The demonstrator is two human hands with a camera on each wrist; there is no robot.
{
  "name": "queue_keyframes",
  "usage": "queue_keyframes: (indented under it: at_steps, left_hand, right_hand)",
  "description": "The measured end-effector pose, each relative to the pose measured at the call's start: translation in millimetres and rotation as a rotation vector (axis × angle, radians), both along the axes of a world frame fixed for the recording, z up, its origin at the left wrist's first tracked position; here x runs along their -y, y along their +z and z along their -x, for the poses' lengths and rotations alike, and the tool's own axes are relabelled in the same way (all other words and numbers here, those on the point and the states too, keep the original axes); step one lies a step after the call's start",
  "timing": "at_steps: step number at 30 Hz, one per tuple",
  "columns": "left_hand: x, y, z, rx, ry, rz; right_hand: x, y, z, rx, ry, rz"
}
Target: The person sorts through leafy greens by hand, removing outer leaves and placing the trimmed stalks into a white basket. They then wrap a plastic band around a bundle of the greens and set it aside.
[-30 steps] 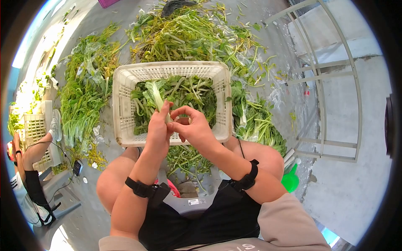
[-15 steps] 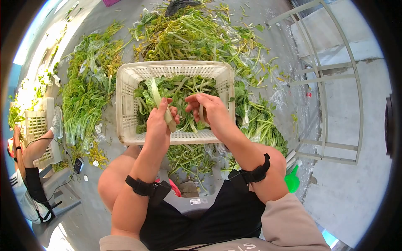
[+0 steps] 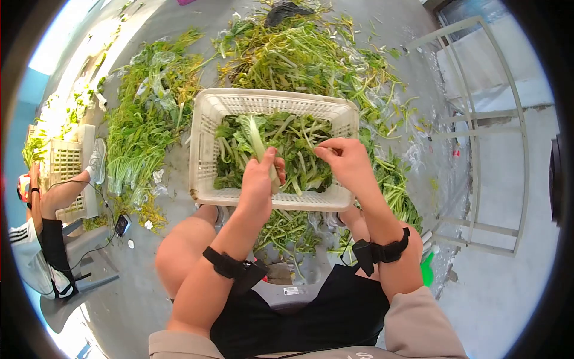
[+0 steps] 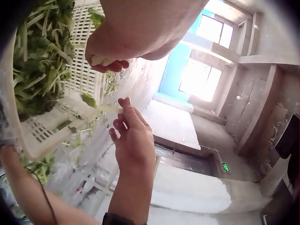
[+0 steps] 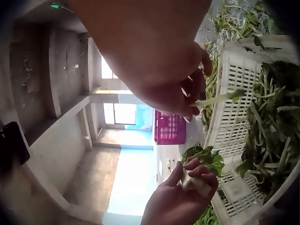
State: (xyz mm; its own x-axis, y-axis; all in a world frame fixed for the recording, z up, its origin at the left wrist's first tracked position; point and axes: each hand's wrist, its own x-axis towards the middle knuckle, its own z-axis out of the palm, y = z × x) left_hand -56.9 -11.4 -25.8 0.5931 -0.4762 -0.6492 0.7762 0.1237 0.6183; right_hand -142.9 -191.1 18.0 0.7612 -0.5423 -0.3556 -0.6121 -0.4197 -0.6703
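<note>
My left hand (image 3: 258,180) grips a head of leafy greens (image 3: 255,134) by its pale base, with the leaves pointing away over the white plastic crate (image 3: 202,158). Over the crate's right side, my right hand (image 3: 350,163) pinches a small leaf by its stem. The right wrist view shows that leaf (image 5: 219,99) sticking out from the fingertips, pale along the stem and green at the end. Wilted green leaves and stalks (image 3: 299,134) cover the crate's bottom. Both hands stand apart from each other.
Piles of loose greens lie on the floor behind the crate (image 3: 287,57), at its left (image 3: 140,113) and right (image 3: 397,185). A metal frame (image 3: 472,128) stands at the right. Another person (image 3: 48,230) sits at the far left beside a second crate (image 3: 66,161).
My right hand has come away from the greens in my left hand and moved right, with a leaf in its fingertips. The left hand keeps its hold. The head view has shifted.
</note>
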Motion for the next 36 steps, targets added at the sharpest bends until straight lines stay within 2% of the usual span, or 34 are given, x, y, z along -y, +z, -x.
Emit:
queue_keyframes:
  at_steps: [2,4,5,6,8,12,13,15,16,18,20,24,30,33,34,36]
  left_hand:
    - [-1,-1,2,-0.017,0.011,0.007]
    - [-1,-4,4,-0.027,-0.012,-0.022]
    - [-1,-5,5,-0.011,-0.030,-0.043]
    - [0,-6,7,-0.010,-0.024,-0.042]
    - [0,-8,9,-0.064,-0.015,-0.027]
    - [1,8,8,-0.236,0.041,0.071]
    - [3,15,7,-0.235,0.040,-0.017]
    - [2,28,6,-0.161,0.026,-0.060]
    - [2,29,4,-0.078,0.008,-0.101]
    - [-1,11,-4,-0.074,0.063,-0.148]
    - [-7,-1,-18,0.100,0.160,-0.065]
    - [-28,31,-57,0.069,0.380,0.097]
    - [-70,46,-86,0.162,0.493,0.148]
    - [-78,47,-88,0.112,0.497,0.133]
    - [-80,47,-89,0.099,0.497,0.135]
    - [-82,47,-89,0.077,0.496,0.137]
  right_hand:
    - [2,-8,0,0.074,-0.049,-0.060]
    - [-1,-14,-2,0.395,-0.352,-0.440]
    - [-1,-14,0,0.437,-0.427,-0.648]
    - [-7,-11,0,0.436,-0.421,-0.649]
    - [-26,-4,-4,0.436,-0.519,-1.029]
    - [-65,-15,-1,0.379,-0.382,-1.167]
    - [-69,-18,-1,0.375,-0.379,-1.164]
    - [-75,-23,2,0.180,-0.273,-1.128]
    - [-76,-21,3,0.175,-0.278,-1.123]
    - [-76,-15,1,0.139,-0.146,-1.143]
    - [-74,-16,1,0.157,-0.142,-1.129]
    - [-53,-21,2,0.129,-0.173,-0.862]
    - [-17,-47,-13,0.061,-0.190,-0.693]
    - [-9,-74,-40,-0.028,0.021,-0.446]
    - [-8,-89,-49,-0.032,0.025,-0.448]
    - [-10,-117,-64,-0.018,0.437,0.081]
